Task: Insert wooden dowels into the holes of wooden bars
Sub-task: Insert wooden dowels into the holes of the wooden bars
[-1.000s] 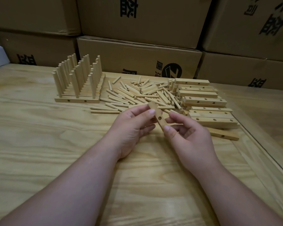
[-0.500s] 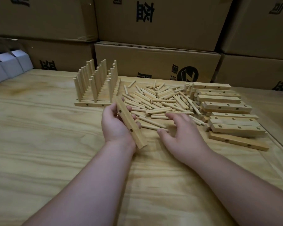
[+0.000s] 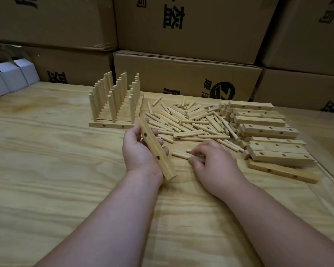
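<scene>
- The left hand (image 3: 141, 151) holds a wooden bar (image 3: 154, 149) in its palm, fingers curled round the far edge; the bar slopes from near the finished rack down toward the wrist, and two holes show on its upper face.
- The right hand (image 3: 212, 160) rests palm down on the table (image 3: 46, 170), its curled fingertips pinching a loose dowel (image 3: 179, 154) just right of the bar.
- A heap of dowels (image 3: 191, 120) lies beyond both hands.
- A stack of drilled bars (image 3: 268, 139) sits to the right of the heap.
- Finished bars with upright dowels (image 3: 114, 101) stand in rows at the left of the heap.
- Cardboard boxes (image 3: 181, 78) line the back of the table, and small white boxes (image 3: 10, 78) sit at far left.
</scene>
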Action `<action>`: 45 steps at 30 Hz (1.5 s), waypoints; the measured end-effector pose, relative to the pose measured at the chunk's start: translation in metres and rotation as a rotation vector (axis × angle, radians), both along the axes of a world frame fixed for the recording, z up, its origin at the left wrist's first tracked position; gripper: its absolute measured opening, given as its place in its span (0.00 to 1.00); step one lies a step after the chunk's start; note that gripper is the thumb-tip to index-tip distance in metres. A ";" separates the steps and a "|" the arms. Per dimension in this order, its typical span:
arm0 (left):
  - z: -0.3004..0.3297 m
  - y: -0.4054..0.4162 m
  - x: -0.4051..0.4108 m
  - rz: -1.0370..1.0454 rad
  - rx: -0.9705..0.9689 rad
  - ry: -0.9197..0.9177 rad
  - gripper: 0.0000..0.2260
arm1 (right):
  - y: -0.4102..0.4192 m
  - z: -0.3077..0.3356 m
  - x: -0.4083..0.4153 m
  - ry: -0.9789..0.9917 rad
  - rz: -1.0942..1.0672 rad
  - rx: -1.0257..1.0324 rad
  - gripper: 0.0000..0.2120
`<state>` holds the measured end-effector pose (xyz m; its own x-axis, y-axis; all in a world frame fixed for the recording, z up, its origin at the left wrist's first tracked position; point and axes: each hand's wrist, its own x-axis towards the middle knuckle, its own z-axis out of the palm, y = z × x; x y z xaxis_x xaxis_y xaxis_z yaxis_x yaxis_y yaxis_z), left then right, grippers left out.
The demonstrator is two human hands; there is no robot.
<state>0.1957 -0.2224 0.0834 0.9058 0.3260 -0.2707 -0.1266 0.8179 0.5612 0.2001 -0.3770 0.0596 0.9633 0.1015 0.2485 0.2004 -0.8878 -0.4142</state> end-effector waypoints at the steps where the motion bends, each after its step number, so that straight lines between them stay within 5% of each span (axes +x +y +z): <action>1: 0.000 -0.001 0.000 -0.004 0.014 0.003 0.11 | -0.005 0.001 -0.003 0.023 -0.021 0.005 0.08; 13: -0.005 -0.009 -0.001 -0.084 0.234 -0.012 0.13 | -0.018 0.013 -0.005 0.146 0.012 -0.072 0.04; 21: -0.006 -0.017 -0.001 -0.216 0.380 -0.040 0.17 | -0.014 0.005 0.001 0.025 -0.005 0.013 0.14; 40: -0.009 -0.023 0.000 -0.148 0.574 -0.031 0.15 | -0.009 -0.005 0.004 -0.082 -0.076 0.025 0.07; 45: -0.007 -0.023 -0.001 -0.202 0.489 -0.036 0.17 | -0.008 -0.003 0.003 -0.108 -0.117 -0.017 0.08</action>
<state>0.1946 -0.2454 0.0761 0.9694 0.2248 -0.0986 -0.0197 0.4717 0.8815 0.2031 -0.3854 0.0561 0.9365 -0.0043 0.3508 0.1382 -0.9145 -0.3802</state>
